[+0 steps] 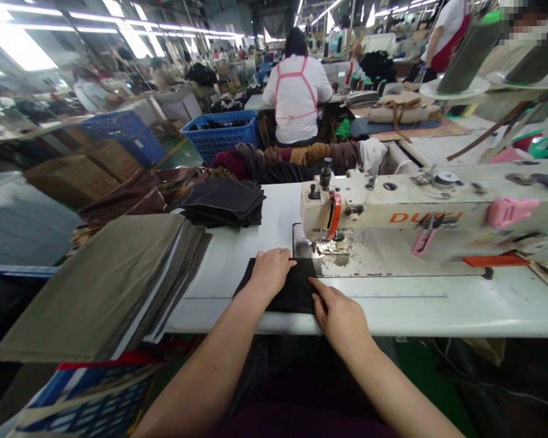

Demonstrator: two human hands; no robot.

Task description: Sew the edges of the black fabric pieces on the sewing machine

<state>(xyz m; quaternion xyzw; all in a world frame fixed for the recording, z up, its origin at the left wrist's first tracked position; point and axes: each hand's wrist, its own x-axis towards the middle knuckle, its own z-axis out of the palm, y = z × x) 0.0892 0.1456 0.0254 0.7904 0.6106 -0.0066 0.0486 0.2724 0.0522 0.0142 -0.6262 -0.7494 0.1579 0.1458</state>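
A flat piece of black fabric [294, 292] lies on the white table, its far edge close to the presser foot [326, 248] of the sewing machine [383, 207]. On top of this fabric rests my left hand [274, 272], its fingers bent and pressed together on the cloth near the far edge. My right hand [342, 313] has the fabric's right edge at its fingertips, with the index finger along the top and the other fingers curled in. The underside of the cloth is hidden.
To the left, a stack of olive-grey fabric pieces [95, 286] overhangs the table edge. Behind it sits a pile of dark pieces [223, 201]. Pink-handled snips [426, 237] hang on the machine. A co-worker [296, 91] sits ahead, beside a blue basket [223, 134].
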